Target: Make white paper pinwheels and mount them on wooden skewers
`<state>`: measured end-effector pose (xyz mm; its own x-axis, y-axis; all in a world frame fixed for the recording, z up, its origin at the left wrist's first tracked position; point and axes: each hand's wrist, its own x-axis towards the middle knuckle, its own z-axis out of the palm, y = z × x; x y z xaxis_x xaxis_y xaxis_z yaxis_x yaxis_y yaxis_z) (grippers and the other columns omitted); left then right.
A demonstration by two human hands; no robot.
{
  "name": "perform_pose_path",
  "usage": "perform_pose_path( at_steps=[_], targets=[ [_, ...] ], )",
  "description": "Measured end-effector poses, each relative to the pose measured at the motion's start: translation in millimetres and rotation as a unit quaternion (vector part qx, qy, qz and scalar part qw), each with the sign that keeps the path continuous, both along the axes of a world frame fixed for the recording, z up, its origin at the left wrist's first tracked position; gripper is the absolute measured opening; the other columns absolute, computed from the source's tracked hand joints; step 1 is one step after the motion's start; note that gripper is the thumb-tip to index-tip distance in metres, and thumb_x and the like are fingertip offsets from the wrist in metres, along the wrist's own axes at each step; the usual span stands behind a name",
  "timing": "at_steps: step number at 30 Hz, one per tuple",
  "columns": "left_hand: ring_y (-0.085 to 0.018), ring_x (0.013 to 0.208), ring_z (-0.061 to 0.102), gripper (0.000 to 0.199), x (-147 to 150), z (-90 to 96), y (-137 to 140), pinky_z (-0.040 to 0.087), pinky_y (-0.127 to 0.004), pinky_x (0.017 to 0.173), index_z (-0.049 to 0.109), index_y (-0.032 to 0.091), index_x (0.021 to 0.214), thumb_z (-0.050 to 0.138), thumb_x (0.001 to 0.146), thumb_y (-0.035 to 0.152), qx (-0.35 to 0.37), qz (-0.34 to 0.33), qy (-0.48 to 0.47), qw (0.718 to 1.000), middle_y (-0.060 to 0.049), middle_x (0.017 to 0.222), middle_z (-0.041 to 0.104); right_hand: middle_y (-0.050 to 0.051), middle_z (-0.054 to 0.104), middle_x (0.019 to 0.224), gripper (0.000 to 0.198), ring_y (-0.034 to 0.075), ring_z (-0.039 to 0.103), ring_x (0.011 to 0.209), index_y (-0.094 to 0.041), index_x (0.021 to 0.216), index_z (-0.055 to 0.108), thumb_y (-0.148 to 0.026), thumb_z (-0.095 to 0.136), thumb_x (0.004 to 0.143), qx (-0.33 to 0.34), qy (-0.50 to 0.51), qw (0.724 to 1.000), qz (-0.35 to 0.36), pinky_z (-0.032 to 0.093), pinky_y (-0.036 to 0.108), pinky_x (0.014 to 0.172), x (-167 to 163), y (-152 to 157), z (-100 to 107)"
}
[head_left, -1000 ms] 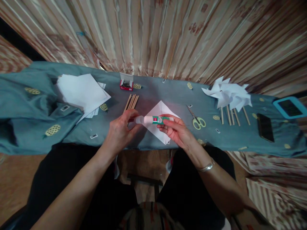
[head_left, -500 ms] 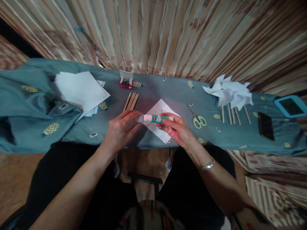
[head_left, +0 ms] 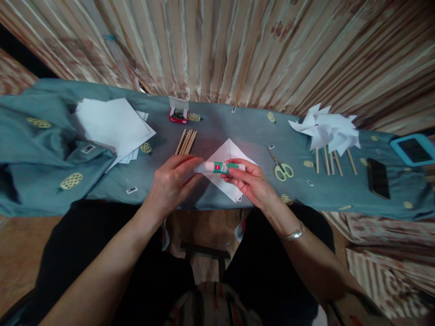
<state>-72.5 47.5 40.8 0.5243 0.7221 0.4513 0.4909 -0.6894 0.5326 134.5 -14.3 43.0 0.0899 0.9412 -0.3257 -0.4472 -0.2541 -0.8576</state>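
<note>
A white and green glue stick [head_left: 217,167] lies level between my hands, above a creased square of white paper [head_left: 231,192] on the cloth. My right hand [head_left: 249,181] grips its green body between thumb and fingers. At the other end my left hand [head_left: 175,181] pinches the clear cap [head_left: 200,168]; whether the cap is fully on I cannot tell. Several wooden sticks [head_left: 186,141] lie just beyond my left hand. To the right of the paper rest scissors [head_left: 282,170] with pale green handles.
A stack of white paper [head_left: 112,122] lies at the left. An open red box [head_left: 178,115] of small dark items stands at the back. Paper pinwheels [head_left: 328,129] on sticks lie at the right, near a black phone [head_left: 378,179] and a blue-framed device [head_left: 413,150].
The hands and the glue stick keep nearly the same pose, with my left hand still at the cap. The view has shifted slightly.
</note>
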Motion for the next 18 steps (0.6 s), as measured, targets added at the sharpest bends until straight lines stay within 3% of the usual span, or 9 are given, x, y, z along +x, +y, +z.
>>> perform_pose_path(
  at_steps=[18],
  targets=[
    [-0.019, 0.093, 0.066, 0.021, 3.3, -3.3, -4.4, 0.056, -0.033, 0.082, 0.065, 0.019, 0.108, 0.059, 0.089, 0.026, 0.019, -0.049, -0.019, 0.998, -0.008, 0.106, 0.068, 0.002, 0.074, 0.078, 0.033, 0.012, 0.071, 0.064, -0.017, 0.085, 0.069, -0.032, 0.085, 0.061, -0.016, -0.002, 1.000, 0.016, 0.058, 0.021, 0.063, -1.8, 0.4, -1.1]
  ],
)
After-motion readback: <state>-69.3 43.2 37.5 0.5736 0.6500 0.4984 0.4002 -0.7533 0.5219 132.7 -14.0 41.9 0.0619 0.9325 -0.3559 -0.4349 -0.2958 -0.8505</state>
